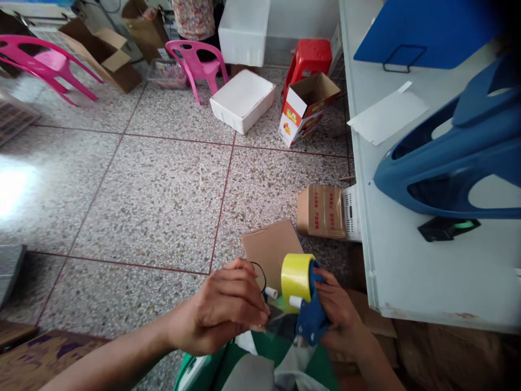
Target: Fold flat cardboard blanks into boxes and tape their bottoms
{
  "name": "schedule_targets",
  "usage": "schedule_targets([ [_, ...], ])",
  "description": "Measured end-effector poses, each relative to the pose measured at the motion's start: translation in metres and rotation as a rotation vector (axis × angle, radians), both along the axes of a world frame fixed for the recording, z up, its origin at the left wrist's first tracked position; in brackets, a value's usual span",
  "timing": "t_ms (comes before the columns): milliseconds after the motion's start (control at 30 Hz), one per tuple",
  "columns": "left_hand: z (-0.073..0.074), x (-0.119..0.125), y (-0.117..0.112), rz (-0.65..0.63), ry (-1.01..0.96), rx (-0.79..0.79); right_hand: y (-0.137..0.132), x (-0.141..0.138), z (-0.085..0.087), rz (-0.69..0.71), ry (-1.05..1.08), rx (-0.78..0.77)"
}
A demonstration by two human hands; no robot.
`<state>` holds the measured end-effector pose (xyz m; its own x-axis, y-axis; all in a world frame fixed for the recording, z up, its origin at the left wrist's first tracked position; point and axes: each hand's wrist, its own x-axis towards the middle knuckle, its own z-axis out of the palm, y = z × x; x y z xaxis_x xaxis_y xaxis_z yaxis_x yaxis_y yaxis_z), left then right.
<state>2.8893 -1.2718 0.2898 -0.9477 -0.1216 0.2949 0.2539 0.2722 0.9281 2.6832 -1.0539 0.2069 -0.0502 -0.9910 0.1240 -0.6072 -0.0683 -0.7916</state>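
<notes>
A blue hand-held tape dispenser (311, 325) carrying a roll of yellow tape (296, 278) is in my right hand (340, 309), whose fingers wrap round its far side. My left hand (228, 310) is closed in a pinch just left of the dispenser, on the free end of the tape strip (280, 321). The strip looks see-through and stretches between the pinch and the dispenser. Below both hands is green and white clothing. Part of my right hand's grip is hidden behind the dispenser.
At right stands a grey-white table (407, 277) with a blue plastic chair (456, 146), white paper (388, 115) and a black item (446, 228). A taped carton (321, 212) and flat cardboard (272, 247) lie by it. Farther off are a foam box (244, 98) and pink chair (201, 60).
</notes>
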Motion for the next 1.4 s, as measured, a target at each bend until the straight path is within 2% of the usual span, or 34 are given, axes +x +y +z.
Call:
schedule_targets([
  [67, 0.002, 0.009, 0.002, 0.021, -0.046, 0.044, 0.007, -0.003, 0.001, 0.034, 0.019, 0.103],
  [133, -0.006, 0.016, 0.006, 0.100, -0.133, 0.104, 0.015, -0.003, 0.001, 0.046, -0.031, 0.286],
  [167, -0.014, 0.018, 0.009, 0.172, -0.207, 0.154, 0.019, -0.002, 0.000, 0.038, -0.092, 0.408],
  [233, -0.040, 0.014, 0.014, 0.368, -0.396, 0.331, 0.024, 0.001, -0.006, 0.005, -0.256, 0.642],
  [300, -0.075, 0.005, 0.013, 0.555, -0.570, 0.596, 0.028, 0.003, -0.017, -0.035, -0.442, 0.827],
  [367, -0.112, -0.008, 0.002, 0.720, -0.622, 0.829, 0.035, 0.004, -0.033, -0.066, -0.569, 0.955],
  [400, -0.129, -0.013, -0.007, 0.812, -0.603, 0.889, 0.039, 0.004, -0.041, -0.085, -0.601, 1.003],
  [467, -0.163, -0.024, -0.030, 0.942, -0.558, 0.895, 0.049, 0.003, -0.057, -0.140, -0.644, 1.072],
  [500, -0.179, -0.029, -0.043, 0.951, -0.577, 0.867, 0.054, 0.003, -0.064, -0.180, -0.685, 1.095],
  [567, -0.215, -0.042, -0.063, 0.881, -0.673, 0.810, 0.060, 0.002, -0.076, -0.246, -0.835, 1.127],
  [667, -0.278, -0.072, -0.080, 0.801, -0.755, 0.755, 0.058, -0.006, -0.094, -0.400, -0.994, 1.096],
  [833, -0.383, -0.127, -0.091, 0.782, -0.744, 0.594, 0.041, -0.029, -0.142, -0.682, -0.955, 0.980],
  [967, -0.447, -0.149, -0.094, 0.751, -0.777, 0.483, 0.029, -0.030, -0.182, -0.705, -0.932, 1.085],
  [1033, -0.470, -0.152, -0.093, 0.747, -0.804, 0.442, 0.024, -0.025, -0.196, -0.705, -0.927, 1.124],
  [1133, -0.493, -0.149, -0.090, 0.745, -0.837, 0.400, 0.016, -0.017, -0.209, -0.700, -0.890, 1.118],
  [1267, -0.507, -0.136, -0.087, 0.731, -0.873, 0.366, 0.011, -0.014, -0.216, -0.632, -0.891, 1.158],
  [1400, -0.515, -0.130, -0.081, 0.716, -0.891, 0.336, 0.009, -0.016, -0.214, -0.595, -0.829, 1.205],
])
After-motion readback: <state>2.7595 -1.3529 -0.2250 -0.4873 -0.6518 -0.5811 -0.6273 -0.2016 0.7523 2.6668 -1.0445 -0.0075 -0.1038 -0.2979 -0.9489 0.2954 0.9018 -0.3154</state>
